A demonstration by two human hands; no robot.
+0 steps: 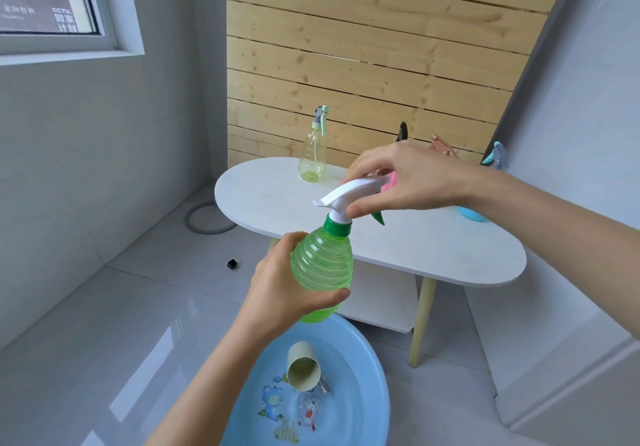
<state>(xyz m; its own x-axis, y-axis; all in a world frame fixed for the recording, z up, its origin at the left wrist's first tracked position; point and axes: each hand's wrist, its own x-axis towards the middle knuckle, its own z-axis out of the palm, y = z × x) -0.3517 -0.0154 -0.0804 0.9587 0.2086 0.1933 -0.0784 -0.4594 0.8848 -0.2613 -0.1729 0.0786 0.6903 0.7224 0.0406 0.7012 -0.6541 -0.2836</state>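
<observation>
Risk first, nearest out. Saw blue basin (pixel 363 411) straight under the work, apparently holding water, with a beige cup (pixel 304 371) on its side in it. Could have taken a splash, or the whole bottle, on a slipped grip.

Had left hand (pixel 280 286) wrapped round the ribbed belly of the green spray bottle (pixel 323 265), thumb across the lower front, fingers behind. Held it tilted, base toward the basin, neck leaning up and right. Judged smooth, possibly wet plastic the likely cause of a slip. Also flagged over-squeezing during a twist, enough to push liquid out at the green collar (pixel 337 229). Could not read fill level through the tinted wall.

Had right hand (pixel 408 178) curled over the white spray head (pixel 346 196) from the right, thumb pressed at the neck just above the collar, fingertips over the top. Could not tell thread state, tight or loose. Flagged cross-threading or a sideways pop-off as possible under an off-axis twist.

Held bottle in the air, in front of the white table (pixel 277 196), not touching it. Noted knock-over hazards further back on that top — yellow spray bottle (pixel 313 158) upright well behind, blue bottle (pixel 472 216) just beyond the right wrist.
</observation>
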